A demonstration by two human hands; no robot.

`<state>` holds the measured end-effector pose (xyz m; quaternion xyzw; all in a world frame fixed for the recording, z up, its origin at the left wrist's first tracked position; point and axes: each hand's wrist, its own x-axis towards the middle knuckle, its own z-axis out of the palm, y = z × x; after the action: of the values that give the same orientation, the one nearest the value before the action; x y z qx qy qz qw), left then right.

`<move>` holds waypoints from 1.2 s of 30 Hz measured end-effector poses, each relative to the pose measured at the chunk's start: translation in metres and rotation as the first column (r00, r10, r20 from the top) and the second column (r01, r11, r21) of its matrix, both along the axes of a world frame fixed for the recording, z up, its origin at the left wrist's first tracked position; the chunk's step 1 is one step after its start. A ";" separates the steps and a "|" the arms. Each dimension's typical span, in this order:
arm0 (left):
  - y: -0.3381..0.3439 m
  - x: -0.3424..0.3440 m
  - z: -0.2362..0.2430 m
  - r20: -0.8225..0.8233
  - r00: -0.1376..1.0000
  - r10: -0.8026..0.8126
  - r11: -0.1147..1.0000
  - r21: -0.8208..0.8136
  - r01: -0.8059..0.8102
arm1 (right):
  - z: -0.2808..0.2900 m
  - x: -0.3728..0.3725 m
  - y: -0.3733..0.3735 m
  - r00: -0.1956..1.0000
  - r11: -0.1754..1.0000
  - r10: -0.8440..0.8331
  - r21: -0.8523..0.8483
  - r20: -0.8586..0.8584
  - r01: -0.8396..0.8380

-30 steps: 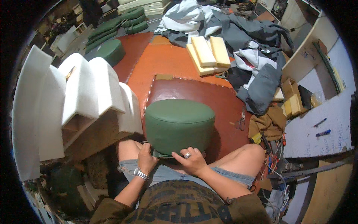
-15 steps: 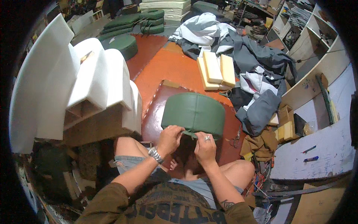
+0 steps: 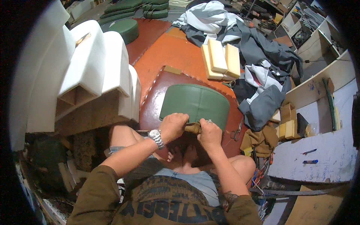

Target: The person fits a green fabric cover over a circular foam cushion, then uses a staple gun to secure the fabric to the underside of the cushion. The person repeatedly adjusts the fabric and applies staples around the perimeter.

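Note:
A round-fronted green cushion cover (image 3: 195,103) with a stitched seam down its side stands in front of me on a dark red padded sheet (image 3: 151,107). My left hand (image 3: 174,125), a metal watch on its wrist, is closed on the cover's near edge. Close beside it, my right hand (image 3: 210,134), wearing a ring, is closed on the same edge. In the gap between my fists a tan patch (image 3: 192,128) shows, seemingly the cover's turned-back inner side. My fingertips are hidden under the fists, and the cover's underside is in shadow.
White foam-covered frames (image 3: 83,56) stand tall at my left. Pale yellow foam blocks (image 3: 217,56) and heaped grey fabric (image 3: 258,41) lie beyond the cover. Scissors (image 3: 235,134) rest at the sheet's right edge. A round green cushion (image 3: 123,30) sits far left; a white board (image 3: 311,168) lies right.
Both hands have gone from a fingertip pinch to fists on the near edge, now slightly farther apart. The tan patch has come into view between them. The whole view has shifted slightly.

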<state>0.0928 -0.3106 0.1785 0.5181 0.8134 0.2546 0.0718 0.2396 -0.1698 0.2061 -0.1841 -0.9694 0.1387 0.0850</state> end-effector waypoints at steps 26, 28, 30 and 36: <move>0.026 -0.039 0.047 0.183 0.982 -0.036 0.995 0.093 0.019 | -0.082 0.074 0.098 0.849 0.525 -0.351 -0.667 0.396 0.528; -0.010 -0.029 0.005 0.127 0.991 -0.039 0.994 -0.101 0.052 | -0.067 0.135 0.110 0.830 0.611 -0.517 -0.589 0.209 0.528; -0.034 -0.019 -0.030 0.130 0.991 -0.002 0.986 -0.164 0.024 | -0.030 0.183 0.124 0.784 0.596 -0.610 -0.586 0.114 0.549; -0.054 0.023 -0.044 0.427 0.899 -0.100 0.973 -0.145 0.177 | 0.124 0.204 0.112 0.722 0.733 -0.644 -0.474 -0.252 0.488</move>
<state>0.1161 -0.3646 0.1347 0.4999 0.7598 0.2788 0.3084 0.4437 -0.0580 0.3297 -0.4571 -0.7791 0.3220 0.2834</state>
